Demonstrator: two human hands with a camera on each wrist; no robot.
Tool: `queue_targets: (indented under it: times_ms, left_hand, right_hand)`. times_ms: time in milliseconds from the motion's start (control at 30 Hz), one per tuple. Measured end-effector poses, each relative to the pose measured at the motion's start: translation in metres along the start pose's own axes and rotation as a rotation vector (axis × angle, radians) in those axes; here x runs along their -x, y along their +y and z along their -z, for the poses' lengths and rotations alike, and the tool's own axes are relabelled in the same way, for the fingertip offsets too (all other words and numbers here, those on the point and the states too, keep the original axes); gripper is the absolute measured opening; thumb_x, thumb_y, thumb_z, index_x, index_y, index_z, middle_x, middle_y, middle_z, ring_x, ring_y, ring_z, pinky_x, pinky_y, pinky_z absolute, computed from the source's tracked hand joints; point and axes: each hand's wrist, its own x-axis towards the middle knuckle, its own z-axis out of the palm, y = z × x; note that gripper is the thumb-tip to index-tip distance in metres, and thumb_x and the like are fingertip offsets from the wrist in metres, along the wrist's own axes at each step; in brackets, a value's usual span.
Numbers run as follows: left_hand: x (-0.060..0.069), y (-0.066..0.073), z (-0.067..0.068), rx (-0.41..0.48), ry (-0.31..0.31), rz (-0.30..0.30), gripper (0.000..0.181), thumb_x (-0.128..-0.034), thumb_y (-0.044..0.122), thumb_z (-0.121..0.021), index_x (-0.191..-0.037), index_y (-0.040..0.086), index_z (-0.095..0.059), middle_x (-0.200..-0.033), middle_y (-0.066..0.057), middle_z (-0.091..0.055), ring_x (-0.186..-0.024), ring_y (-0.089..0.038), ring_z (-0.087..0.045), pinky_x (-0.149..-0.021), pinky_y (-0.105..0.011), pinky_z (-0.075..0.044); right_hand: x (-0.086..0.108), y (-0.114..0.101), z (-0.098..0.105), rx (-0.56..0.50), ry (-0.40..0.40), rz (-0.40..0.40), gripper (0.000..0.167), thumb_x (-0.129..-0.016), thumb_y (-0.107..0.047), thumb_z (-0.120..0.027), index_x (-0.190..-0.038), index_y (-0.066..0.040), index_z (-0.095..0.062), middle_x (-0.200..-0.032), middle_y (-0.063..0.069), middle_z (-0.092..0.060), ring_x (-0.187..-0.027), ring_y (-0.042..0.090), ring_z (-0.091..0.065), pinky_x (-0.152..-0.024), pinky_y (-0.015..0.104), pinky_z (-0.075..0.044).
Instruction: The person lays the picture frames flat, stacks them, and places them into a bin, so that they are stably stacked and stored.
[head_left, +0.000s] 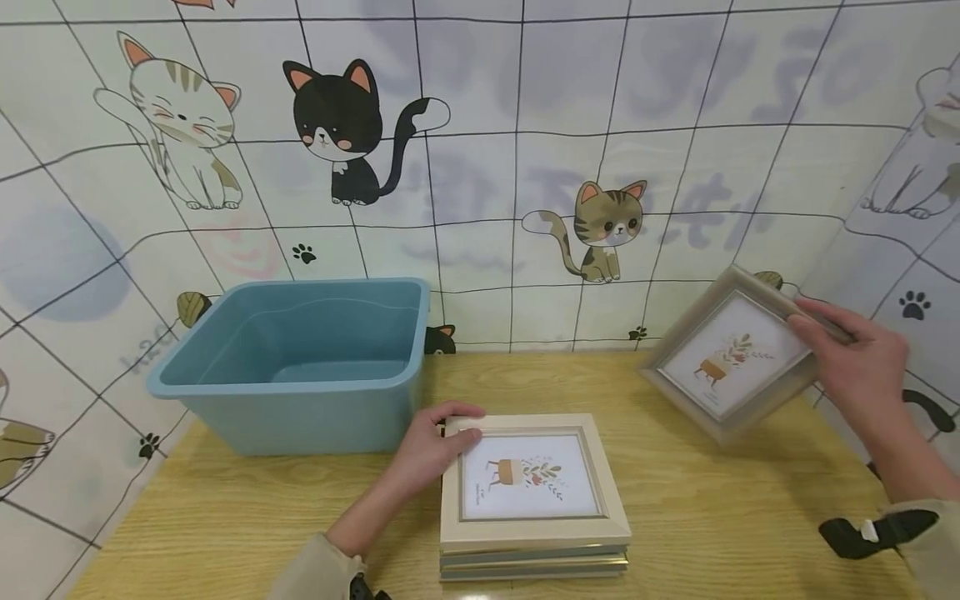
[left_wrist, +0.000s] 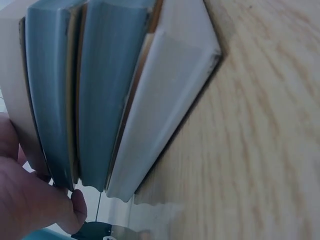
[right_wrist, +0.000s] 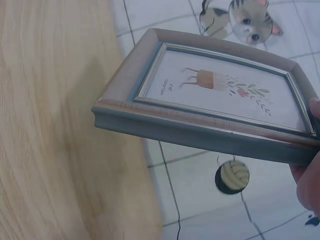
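Right grip: your right grip is pinching one frame by its right-hand edge, thumb on the face side.
Held frame: the taupe frame hangs tilted, one corner down, and looks raised off the surface, right of the stack. It is blurred in the head view.
Slip risk: you hold it at one side only, so its weight could twist it out of your fingers if the pinch loosens.
Knock risk: that low corner could strike the surface or the stack if you swing it down without levelling it; the patterned cloth behind is near enough to catch the far corner.
Left grip: your left grip is curled round the far left corner of the top frame, thumb on its border.
Stack: four frame edges show in the left wrist view of the stack. They don't line up exactly, so a sideways push from your left could slide the upper ones.
Tub: the blue tub stands just left of the stack; your left knuckles could bump its wall if you pull that way.
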Motion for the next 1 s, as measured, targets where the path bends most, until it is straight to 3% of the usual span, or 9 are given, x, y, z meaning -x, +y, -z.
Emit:
queue_targets:
  times_ms: [100,200,400,567,633,667,800,933,1000]
  left_hand:
    - [-0.001,0.0,0.001,-0.028,-0.001,-0.015,0.024,-0.0921,0.007,-0.074,-0.116,0.008,-0.076,-0.121,-0.007,-0.069,-0.108,-0.022,-0.059,-0.088,-0.035,-0.05]
    - [-0.001,0.002,0.001,-0.053,0.005,-0.024,0.023,-0.092,0.007,-0.074,-0.115,0.008,-0.076,-0.117,-0.004,-0.07,-0.108,-0.023,-0.059,-0.089,-0.038,-0.05]
    - [-0.003,0.011,0.001,-0.116,0.049,-0.079,0.019,-0.0939,0.013,-0.073,-0.113,0.011,-0.077,-0.109,-0.001,-0.072,-0.107,-0.022,-0.06,-0.093,-0.043,-0.046]
    - [-0.003,0.026,0.002,-0.08,0.065,-0.138,0.024,-0.0948,0.014,-0.073,-0.118,0.011,-0.076,-0.114,-0.003,-0.072,-0.113,-0.024,-0.059,-0.094,-0.044,-0.049]
    - [-0.002,0.033,0.002,-0.053,0.056,-0.19,0.028,-0.095,0.013,-0.074,-0.123,0.01,-0.074,-0.119,-0.003,-0.072,-0.114,-0.025,-0.06,-0.095,-0.044,-0.051]
    - [-0.002,0.036,0.001,-0.036,0.048,-0.223,0.03,-0.095,0.012,-0.073,-0.124,0.009,-0.073,-0.121,-0.003,-0.071,-0.114,-0.025,-0.061,-0.095,-0.044,-0.052]
    - [-0.001,0.05,-0.002,0.044,-0.001,-0.397,0.035,-0.095,0.002,-0.07,-0.13,0.001,-0.067,-0.128,-0.009,-0.069,-0.114,-0.027,-0.064,-0.097,-0.044,-0.052]
    - [0.0,0.061,-0.008,0.101,-0.064,-0.538,0.041,-0.0948,-0.004,-0.067,-0.135,-0.003,-0.061,-0.132,-0.015,-0.066,-0.117,-0.031,-0.063,-0.097,-0.047,-0.052]
    - [0.002,0.066,-0.01,0.135,-0.098,-0.578,0.044,-0.096,-0.003,-0.065,-0.139,-0.002,-0.058,-0.134,-0.016,-0.064,-0.12,-0.034,-0.062,-0.098,-0.048,-0.052]
  right_hand:
    - [0.006,-0.012,0.0,-0.086,-0.007,0.022,0.046,-0.099,-0.039,-0.068,-0.143,-0.026,-0.063,-0.124,-0.022,-0.063,-0.089,-0.017,-0.053,-0.072,0.003,-0.043]
    - [0.014,-0.025,0.001,-0.17,-0.017,0.02,0.046,-0.098,-0.034,-0.07,-0.142,-0.023,-0.064,-0.12,-0.024,-0.063,-0.088,-0.016,-0.057,-0.07,0.003,-0.045]
    - [0.031,-0.051,0.001,-0.387,-0.013,-0.056,0.046,-0.096,-0.025,-0.074,-0.141,-0.017,-0.065,-0.115,-0.019,-0.066,-0.096,-0.008,-0.062,-0.075,0.006,-0.047]
    - [0.047,-0.064,0.002,-0.469,-0.057,-0.099,0.048,-0.096,-0.027,-0.074,-0.142,-0.02,-0.064,-0.13,-0.01,-0.061,-0.112,0.0,-0.057,-0.079,0.006,-0.046]
    - [0.052,-0.067,0.001,-0.548,-0.096,-0.093,0.047,-0.096,-0.024,-0.074,-0.141,-0.019,-0.064,-0.133,-0.007,-0.059,-0.115,0.003,-0.055,-0.079,0.006,-0.047]
    - [0.054,-0.068,0.0,-0.64,-0.118,-0.098,0.046,-0.095,-0.019,-0.075,-0.14,-0.017,-0.066,-0.132,-0.005,-0.06,-0.114,0.004,-0.056,-0.08,0.008,-0.048]
    - [0.062,-0.072,-0.006,-0.888,-0.196,-0.109,0.044,-0.092,-0.007,-0.077,-0.135,-0.01,-0.068,-0.125,-0.003,-0.061,-0.108,0.003,-0.061,-0.082,0.013,-0.051]
    - [0.074,-0.078,-0.01,-0.939,-0.288,-0.102,0.042,-0.095,-0.006,-0.073,-0.137,-0.009,-0.067,-0.129,-0.002,-0.058,-0.107,0.004,-0.064,-0.083,0.016,-0.052]
    - [0.081,-0.083,-0.014,-0.953,-0.334,-0.093,0.039,-0.097,-0.004,-0.07,-0.136,-0.009,-0.067,-0.13,0.0,-0.056,-0.107,0.006,-0.064,-0.084,0.018,-0.053]
